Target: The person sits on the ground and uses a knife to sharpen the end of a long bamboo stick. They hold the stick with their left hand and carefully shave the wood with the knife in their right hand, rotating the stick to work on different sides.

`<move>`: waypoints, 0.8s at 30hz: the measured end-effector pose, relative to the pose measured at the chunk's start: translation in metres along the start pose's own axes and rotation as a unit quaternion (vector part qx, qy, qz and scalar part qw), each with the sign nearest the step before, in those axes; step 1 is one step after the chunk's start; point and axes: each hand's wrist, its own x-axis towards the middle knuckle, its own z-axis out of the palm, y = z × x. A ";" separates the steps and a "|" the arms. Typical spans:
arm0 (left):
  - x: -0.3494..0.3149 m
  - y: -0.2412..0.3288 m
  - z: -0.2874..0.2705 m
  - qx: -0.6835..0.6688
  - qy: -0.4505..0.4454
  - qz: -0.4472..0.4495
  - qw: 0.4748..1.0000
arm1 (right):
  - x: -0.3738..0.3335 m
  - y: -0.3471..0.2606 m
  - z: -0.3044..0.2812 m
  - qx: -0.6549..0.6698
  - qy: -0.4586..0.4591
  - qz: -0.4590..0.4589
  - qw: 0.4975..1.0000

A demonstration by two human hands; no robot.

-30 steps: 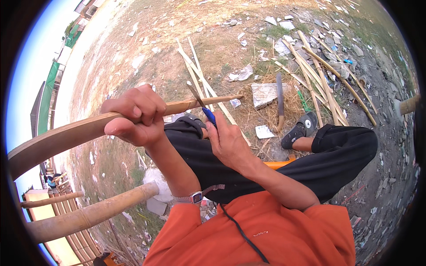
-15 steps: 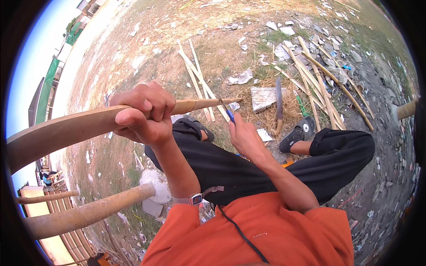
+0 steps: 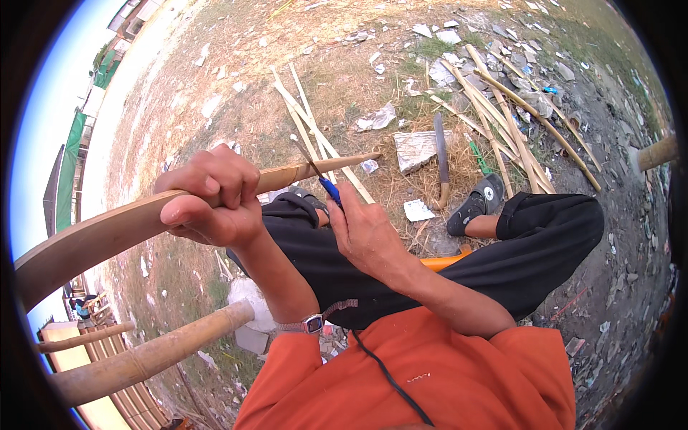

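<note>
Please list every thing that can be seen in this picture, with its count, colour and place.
curved wooden stick: one, brown, gripped in left hand
blue-handled tool: one, thin, held against the stick
machete: one, grey blade, on the ground ahead
bamboo strips: many, tan, lying on the ground
paper scraps: several, whitish, scattered
bamboo pole: one, tan, lower left
wristwatch: one, left wrist
shoe: one, black
left hand
right hand

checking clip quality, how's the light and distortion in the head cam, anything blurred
Head view: hard daylight, sky blown out at the left rim; fisheye bends the wooden stick and ground toward the edges; left hand and right hand sharp, no motion blur.
</note>
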 end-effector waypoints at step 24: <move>0.013 -0.001 -0.003 0.090 0.168 -0.023 0.981 | 0.026 0.105 0.046 -0.089 -0.004 0.138 0.986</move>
